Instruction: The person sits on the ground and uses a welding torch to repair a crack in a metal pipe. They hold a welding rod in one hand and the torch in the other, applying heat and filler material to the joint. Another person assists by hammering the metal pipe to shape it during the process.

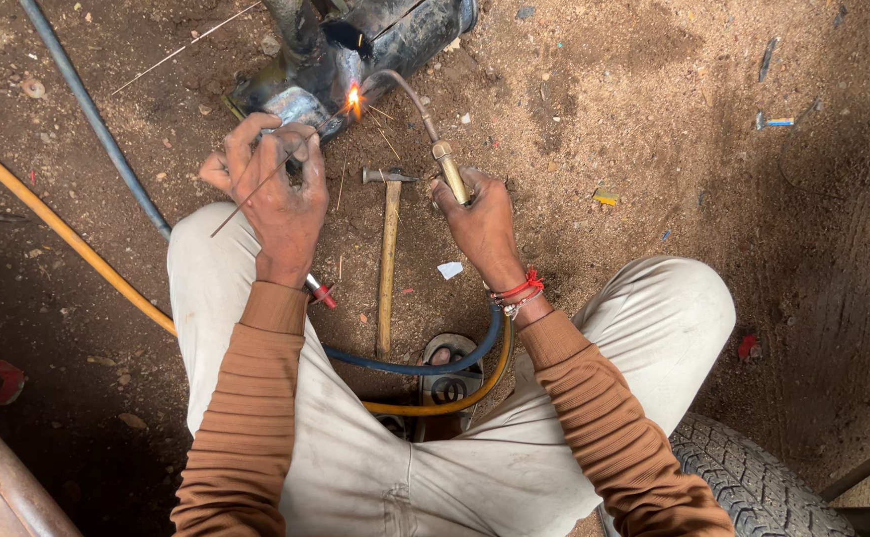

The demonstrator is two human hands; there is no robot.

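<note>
Gas torch [450, 171], brass-bodied with a curved neck, is gripped in the right hand [480, 221], whose fingers are wrapped fully round the handle. Its tip points at the dark metal cylinder [355, 50] lying on the dirt floor [654, 119], where a small orange flame [354, 99] burns against the cylinder's near end. The left hand [274, 189] pinches a thin filler rod [276, 169] between closed fingers, holding it slanted so its far end meets the flame; holding it well back appears to keep the fingers clear of the heat. A blue hose [425, 363] and a yellow hose [57, 234] run from the torch back under the person's knees, seemingly to keep them away from the flame. A wooden-handled hammer [387, 249] lies just short of the cylinder, between the two hands. A tyre [753, 477] sits far from the cylinder, by the right knee. No packages, labels or signs are legible; only small coloured scraps lie on the floor.
</note>
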